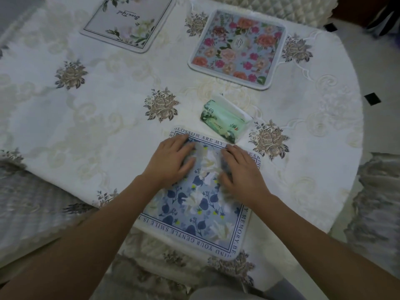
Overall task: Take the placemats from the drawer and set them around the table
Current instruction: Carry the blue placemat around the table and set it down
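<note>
A blue floral placemat [199, 215] with a lettered border lies on the near side of the table, its front edge hanging slightly over the table's rim. My left hand [171, 161] rests flat on its upper left part, fingers spread. My right hand [240, 169] presses flat on its upper right part. A pink-and-red rose placemat [238, 48] lies at the far right of the table. A pale placemat [127, 20] with white flowers and script lies at the far left, partly cut off by the top of the view.
The round table [86, 118] wears a cream embroidered cloth with grey-brown flower motifs. A green pack of tissues [225, 120] lies just beyond the blue placemat. A quilted chair back [281, 7] stands at the far side. Tiled floor [376, 87] shows at right.
</note>
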Available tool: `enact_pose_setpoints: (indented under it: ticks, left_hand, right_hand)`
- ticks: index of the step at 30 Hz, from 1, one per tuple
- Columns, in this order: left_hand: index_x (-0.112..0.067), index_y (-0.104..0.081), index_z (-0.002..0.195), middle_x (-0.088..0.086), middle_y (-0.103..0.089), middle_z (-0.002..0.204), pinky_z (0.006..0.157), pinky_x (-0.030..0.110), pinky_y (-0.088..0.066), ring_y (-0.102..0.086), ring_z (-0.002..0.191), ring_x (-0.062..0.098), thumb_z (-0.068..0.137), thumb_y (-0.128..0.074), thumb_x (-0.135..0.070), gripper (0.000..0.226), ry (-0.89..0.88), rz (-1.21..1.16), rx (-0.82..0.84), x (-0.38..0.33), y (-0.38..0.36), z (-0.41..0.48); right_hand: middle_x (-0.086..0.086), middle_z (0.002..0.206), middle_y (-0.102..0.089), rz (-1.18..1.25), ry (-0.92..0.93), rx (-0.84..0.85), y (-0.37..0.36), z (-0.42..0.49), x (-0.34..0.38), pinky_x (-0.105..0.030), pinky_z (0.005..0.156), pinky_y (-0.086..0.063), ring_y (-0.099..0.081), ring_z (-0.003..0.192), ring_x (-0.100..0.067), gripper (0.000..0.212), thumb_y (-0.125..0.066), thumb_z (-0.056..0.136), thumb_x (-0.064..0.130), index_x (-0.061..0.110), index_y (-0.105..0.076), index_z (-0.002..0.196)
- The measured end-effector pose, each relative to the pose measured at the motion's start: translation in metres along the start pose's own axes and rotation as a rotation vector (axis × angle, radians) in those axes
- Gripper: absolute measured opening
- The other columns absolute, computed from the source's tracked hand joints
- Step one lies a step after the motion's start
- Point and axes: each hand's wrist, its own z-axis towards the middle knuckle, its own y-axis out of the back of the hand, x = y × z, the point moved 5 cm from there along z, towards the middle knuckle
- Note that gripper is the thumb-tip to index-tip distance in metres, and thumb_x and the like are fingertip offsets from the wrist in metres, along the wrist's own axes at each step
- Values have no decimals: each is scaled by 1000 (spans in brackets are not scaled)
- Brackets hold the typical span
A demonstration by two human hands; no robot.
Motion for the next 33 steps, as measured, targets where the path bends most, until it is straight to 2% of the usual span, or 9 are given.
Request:
enact_pose_setpoints:
  ticks: [2, 5, 11, 14, 22, 27, 33]
  left_hand:
    - [-16, -46, 145, 10, -40, 154, 114, 46, -31, -36, 141, 30, 102, -29, -50, 57, -31, -27, 7, -19, -3, 10]
    - [-17, -42, 148, 8, -36, 157, 117, 45, -28, -32, 144, 26, 102, -27, -52, 60, -61, -30, 26, -32, -8, 18]
    - [-21, -41, 149, 7, -32, 160, 117, 43, -24, -28, 146, 26, 102, -26, -53, 59, -52, 27, 41, -17, -9, 14]
    - [-22, -39, 150, 9, -30, 160, 117, 42, -23, -29, 145, 27, 101, -24, -55, 61, -21, 51, 52, 0, -6, 10]
    - [-21, -44, 148, 9, -36, 157, 110, 45, -32, -35, 141, 28, 98, -24, -59, 65, 91, 50, 60, 27, 3, -4]
    - [-17, -47, 145, 11, -36, 156, 108, 46, -36, -36, 140, 30, 98, -23, -57, 66, 125, 6, 52, 20, -2, -36]
    - [-16, -49, 143, 12, -40, 153, 104, 47, -41, -40, 137, 31, 100, -25, -54, 62, 178, -19, 52, 11, -12, -99]
  right_hand:
    - [-10, 154, -37, -25, 20, 7, -1, 15, 13, -46, 118, -23, -28, 143, -28, 61, -41, 92, 38, 12, -39, 146]
    - [-9, 156, -33, -58, -21, 30, -6, 26, 16, -46, 120, -17, -24, 145, -27, 58, -40, 97, 39, 13, -36, 148]
    - [-6, 155, -35, -67, -69, 18, -4, 14, 0, -46, 119, -19, -26, 144, -23, 56, -36, 95, 38, 14, -42, 144]
    - [-7, 154, -37, -73, -86, 10, 1, -4, -18, -45, 119, -21, -28, 144, -27, 57, -35, 95, 38, 13, -42, 145]
    - [-7, 158, -30, -89, -125, 26, 10, -45, -54, -43, 120, -20, -21, 147, -25, 60, -33, 97, 42, 13, -34, 150]
    - [-12, 155, -34, -62, -104, 42, 7, -68, -49, -48, 118, -23, -25, 145, -27, 57, -36, 97, 41, 11, -41, 146]
    - [-8, 157, -30, -20, -32, 85, -9, -117, -36, -46, 120, -19, -23, 146, -23, 57, -33, 99, 42, 13, -38, 148]
